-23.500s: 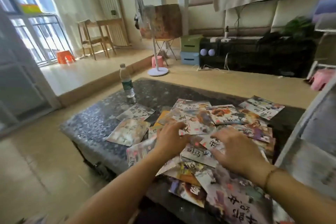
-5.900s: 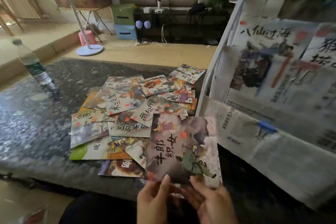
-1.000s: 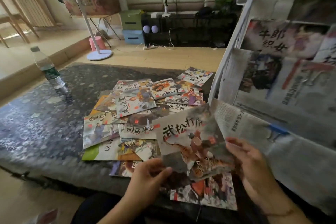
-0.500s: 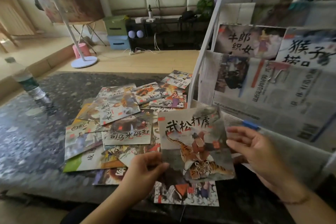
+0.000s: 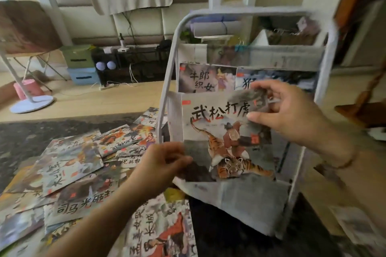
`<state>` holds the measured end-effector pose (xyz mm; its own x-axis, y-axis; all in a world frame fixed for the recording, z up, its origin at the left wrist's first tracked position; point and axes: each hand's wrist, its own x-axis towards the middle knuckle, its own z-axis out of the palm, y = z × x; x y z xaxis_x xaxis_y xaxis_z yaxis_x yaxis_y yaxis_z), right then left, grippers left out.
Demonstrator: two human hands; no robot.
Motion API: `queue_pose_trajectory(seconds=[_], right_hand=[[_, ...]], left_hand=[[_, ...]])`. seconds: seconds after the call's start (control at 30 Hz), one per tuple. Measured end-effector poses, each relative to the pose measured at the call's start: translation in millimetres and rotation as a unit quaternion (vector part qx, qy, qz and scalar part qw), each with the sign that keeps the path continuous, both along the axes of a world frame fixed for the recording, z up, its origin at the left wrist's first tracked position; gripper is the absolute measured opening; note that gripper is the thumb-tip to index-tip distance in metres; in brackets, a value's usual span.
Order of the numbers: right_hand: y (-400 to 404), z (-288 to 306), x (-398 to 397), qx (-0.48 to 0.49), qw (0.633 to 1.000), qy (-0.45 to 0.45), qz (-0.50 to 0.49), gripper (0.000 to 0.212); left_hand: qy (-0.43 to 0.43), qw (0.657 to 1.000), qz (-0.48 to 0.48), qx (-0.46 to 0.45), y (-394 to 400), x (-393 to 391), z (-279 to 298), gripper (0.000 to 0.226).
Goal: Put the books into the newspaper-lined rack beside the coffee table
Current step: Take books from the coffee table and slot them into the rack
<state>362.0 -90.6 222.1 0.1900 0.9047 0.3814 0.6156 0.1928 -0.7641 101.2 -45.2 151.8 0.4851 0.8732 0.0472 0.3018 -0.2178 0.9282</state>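
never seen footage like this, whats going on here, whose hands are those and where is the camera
There is no machine here. A person wears a wide-angle camera on the head, looking forward and down, so the two bare hands are their own.

The left hand pinches the lower left corner of a tiger picture book, and the right hand pinches its upper right corner. They hold it upright in front of a white rack lined with newspaper. Two books already stand in a higher pocket.

On the dark speckled coffee table to the left lies a loose spread of picture books, overlapping one another.
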Motion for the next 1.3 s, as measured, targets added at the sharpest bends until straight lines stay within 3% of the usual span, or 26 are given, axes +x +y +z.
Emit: queue_pose_trajectory(seconds=[0.1, 0.23, 0.5, 0.7, 0.97, 1.13, 1.3], right_hand=[[9.7, 31.2, 22.7, 0.051, 0.991, -0.101, -0.074, 0.067], [22.7, 69.2, 46.6, 0.159, 0.948, -0.222, -0.164, 0.061], [41.0, 80.3, 77.1, 0.208, 0.903, -0.305, -0.219, 0.056], [43.9, 61.0, 81.4, 0.202, 0.886, -0.349, -0.229, 0.057], [37.2, 44.8, 83.2, 0.169, 0.863, -0.407, -0.246, 0.055], [27.4, 23.3, 85.2, 0.113, 0.801, -0.528, -0.26, 0.023], [25.0, 23.1, 78.6, 0.073, 0.781, -0.554, -0.28, 0.015]], left_hand=[[-0.022, 0.999, -0.008, 0.046, 23.6, 40.4, 32.0, 0.011], [-0.044, 0.991, 0.012, 0.122, 59.1, 93.7, 64.6, 0.02], [0.007, 0.96, 0.069, 0.272, 107.9, 156.9, 73.4, 0.006], [0.004, 0.957, 0.098, 0.274, 112.7, 157.4, 66.6, 0.015], [0.103, 0.938, 0.075, 0.323, 114.3, 154.4, 59.5, 0.008], [0.187, 0.921, 0.07, 0.334, 118.0, 154.7, 45.9, 0.024], [0.201, 0.923, 0.044, 0.326, 113.3, 151.0, 45.6, 0.031]])
